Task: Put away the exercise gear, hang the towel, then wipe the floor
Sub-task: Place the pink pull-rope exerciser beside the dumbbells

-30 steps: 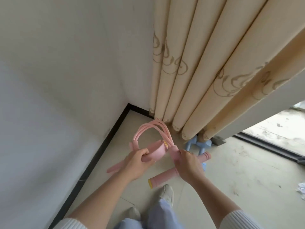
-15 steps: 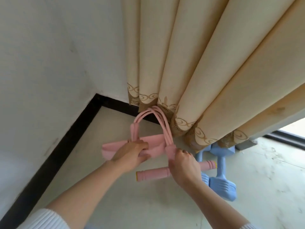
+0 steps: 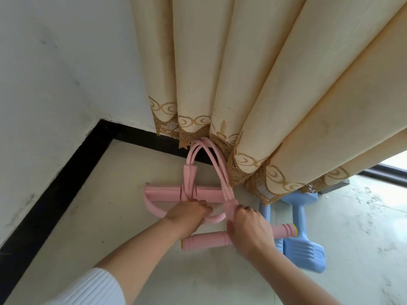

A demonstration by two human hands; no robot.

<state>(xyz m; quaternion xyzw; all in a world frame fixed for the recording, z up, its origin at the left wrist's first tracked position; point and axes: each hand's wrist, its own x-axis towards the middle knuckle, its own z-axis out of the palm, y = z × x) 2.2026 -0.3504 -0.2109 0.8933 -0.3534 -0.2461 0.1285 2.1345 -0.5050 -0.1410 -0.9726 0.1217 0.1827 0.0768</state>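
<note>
A pink pedal resistance band lies on the pale floor in the room's corner. Its looped tubes reach up under the curtain hem. My left hand grips the curved pink foot pedal. My right hand holds the pink strap where the tubes join the foam handle bar, which lies flat under my wrist. Two blue dumbbells lie on the floor just right of the band, partly under the curtain.
Cream curtains with a gold lace hem hang over the corner. White walls with a black skirting board close off the left and back. A door track shows at far right.
The view has come lower and closer to the corner. Both hands have lowered the pink band onto the floor by the curtain, and the foot pedal now lies flat.
</note>
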